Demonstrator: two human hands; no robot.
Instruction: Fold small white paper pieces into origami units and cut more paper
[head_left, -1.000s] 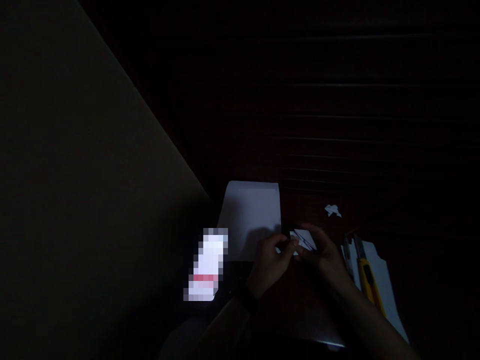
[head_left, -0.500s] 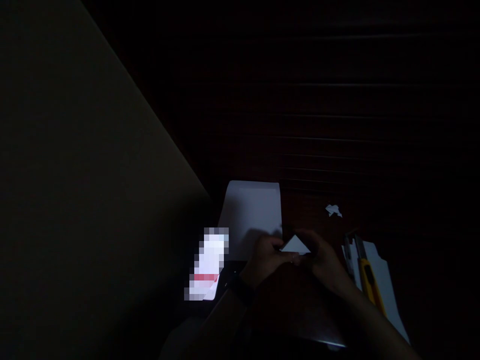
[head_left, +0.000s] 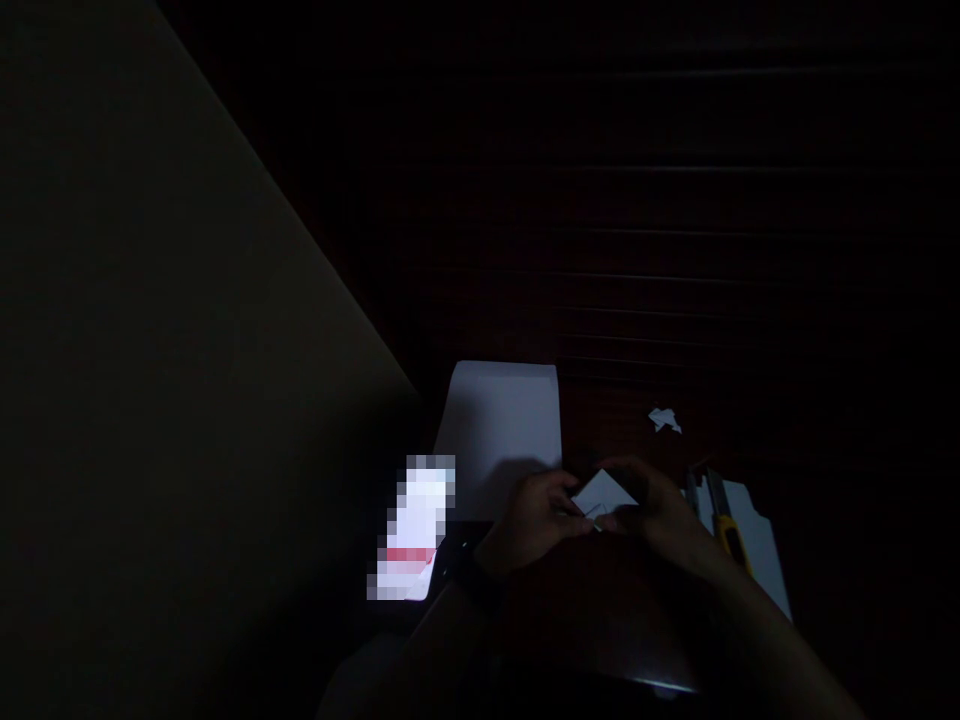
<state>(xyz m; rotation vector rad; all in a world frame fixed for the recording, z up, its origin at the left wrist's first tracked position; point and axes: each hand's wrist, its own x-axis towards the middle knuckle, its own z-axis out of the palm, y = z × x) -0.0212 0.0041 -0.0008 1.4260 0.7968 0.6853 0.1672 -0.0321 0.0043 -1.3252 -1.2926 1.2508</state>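
Between my two hands is a small folded piece of white paper [head_left: 604, 492], its pointed corner facing away from me. My left hand [head_left: 534, 515] pinches its left edge, thumb near the lower corner. My right hand [head_left: 660, 510] grips the right side, with the thumb at the bottom and the fingers partly hidden behind the paper. Crease lines show near the lower corner, though the dim light hides finer folds. The paper is held above the dark table [head_left: 592, 610].
A white sheet [head_left: 506, 415] lies beyond my left hand. Left of it glows a phone screen [head_left: 412, 530], blurred out. A small folded paper figure [head_left: 664, 420] sits farther back. At right, a yellow utility knife [head_left: 727, 535] rests on white paper [head_left: 769, 570]. A wall [head_left: 187, 380] rises at left.
The folded paper has shifted slightly right and shows more of its face, now diamond-like with creases at the lower corner. Both hands have moved slightly right with it.
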